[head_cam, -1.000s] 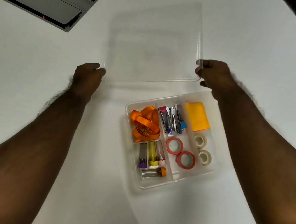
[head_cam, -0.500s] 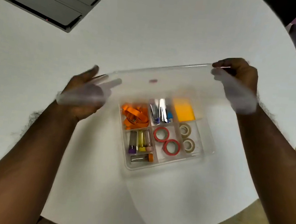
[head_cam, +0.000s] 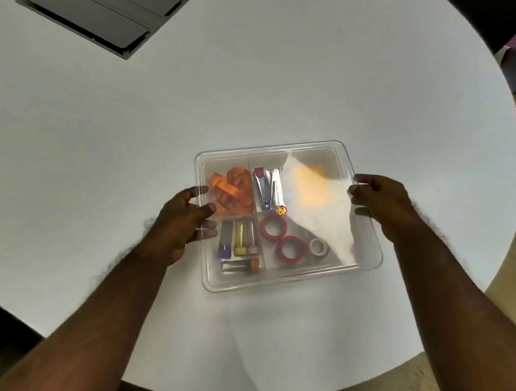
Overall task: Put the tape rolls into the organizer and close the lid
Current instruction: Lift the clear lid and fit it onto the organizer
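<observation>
Lid over the box, one hand on each side.

The left hand (head_cam: 185,218) and right hand (head_cam: 377,199) pinch the clear lid (head_cam: 335,172) above the organizer (head_cam: 271,282); tape rolls (head_cam: 282,238) sit inside, directly beneath.

The organizer (head_cam: 286,218) sits on the table (head_cam: 265,81), toward its near right edge. A lid (head_cam: 364,252) lies over the organizer, with the tape rolls (head_cam: 290,248) in the near right compartment beneath it. One hand (head_cam: 183,218) is at the organizer's left side, the other hand (head_cam: 380,200) at its right. A floor box (head_cam: 103,1) lies well behind and left of the organizer.
</observation>
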Available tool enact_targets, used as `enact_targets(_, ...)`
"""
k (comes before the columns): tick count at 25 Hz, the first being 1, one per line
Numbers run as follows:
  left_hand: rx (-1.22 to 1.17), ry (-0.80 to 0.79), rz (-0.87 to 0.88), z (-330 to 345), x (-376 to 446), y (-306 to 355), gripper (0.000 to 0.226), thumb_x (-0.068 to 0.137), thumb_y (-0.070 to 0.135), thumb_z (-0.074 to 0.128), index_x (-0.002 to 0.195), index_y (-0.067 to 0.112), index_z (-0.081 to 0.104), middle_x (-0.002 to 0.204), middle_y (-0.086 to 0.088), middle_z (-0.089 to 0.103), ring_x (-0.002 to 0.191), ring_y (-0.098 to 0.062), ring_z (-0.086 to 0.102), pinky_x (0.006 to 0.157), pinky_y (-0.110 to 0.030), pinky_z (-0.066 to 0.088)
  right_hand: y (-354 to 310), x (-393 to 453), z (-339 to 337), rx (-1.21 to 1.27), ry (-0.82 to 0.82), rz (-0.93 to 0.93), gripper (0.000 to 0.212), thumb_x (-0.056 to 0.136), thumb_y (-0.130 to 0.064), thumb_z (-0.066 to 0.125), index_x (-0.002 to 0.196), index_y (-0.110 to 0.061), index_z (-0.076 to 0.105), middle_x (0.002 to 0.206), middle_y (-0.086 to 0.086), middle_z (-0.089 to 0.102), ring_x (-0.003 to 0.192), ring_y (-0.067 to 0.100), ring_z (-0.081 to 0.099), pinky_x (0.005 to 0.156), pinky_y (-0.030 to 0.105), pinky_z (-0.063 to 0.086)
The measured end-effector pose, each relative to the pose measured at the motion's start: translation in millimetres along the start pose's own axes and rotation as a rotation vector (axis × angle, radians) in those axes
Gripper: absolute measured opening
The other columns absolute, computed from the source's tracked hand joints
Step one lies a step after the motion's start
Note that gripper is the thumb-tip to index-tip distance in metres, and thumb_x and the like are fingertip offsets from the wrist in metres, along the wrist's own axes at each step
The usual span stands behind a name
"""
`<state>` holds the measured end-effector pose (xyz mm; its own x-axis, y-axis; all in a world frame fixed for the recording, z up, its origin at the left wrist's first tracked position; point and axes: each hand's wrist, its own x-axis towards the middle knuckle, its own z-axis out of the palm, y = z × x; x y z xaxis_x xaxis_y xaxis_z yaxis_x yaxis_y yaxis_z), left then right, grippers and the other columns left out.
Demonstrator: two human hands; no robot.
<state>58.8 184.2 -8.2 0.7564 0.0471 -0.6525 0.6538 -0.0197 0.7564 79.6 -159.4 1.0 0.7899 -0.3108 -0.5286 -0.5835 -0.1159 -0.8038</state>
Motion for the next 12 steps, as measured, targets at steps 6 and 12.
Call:
enact_targets(6,0.569,0.240,0.172,19,11,-10,0.041,0.089,0.032,0.051,0.126,0.019,0.062,0.100,-0.011,0.070,0.088,-0.033,0.068,0.087,-0.047,0.055,22,21,10,-0.279,0.248,-0.036,0.031,0.078,-0.029,0.076,0.105,-0.014,0.073,0.083,0.002,0.070,0.079,0.028,0.069,0.083,0.046,0.059)
enact_targets(12,0.824,0.369,0.227,30,16,-18,0.029,0.096,0.020,0.045,0.115,0.005,0.061,0.115,-0.022,0.057,0.109,-0.039,0.056,0.084,-0.036,0.041,26,27,19,-0.503,0.283,-0.103,0.025,0.085,-0.031,0.068,0.106,-0.018,0.074,0.112,0.004,0.073,0.107,0.026,0.065,0.084,0.026,0.045)
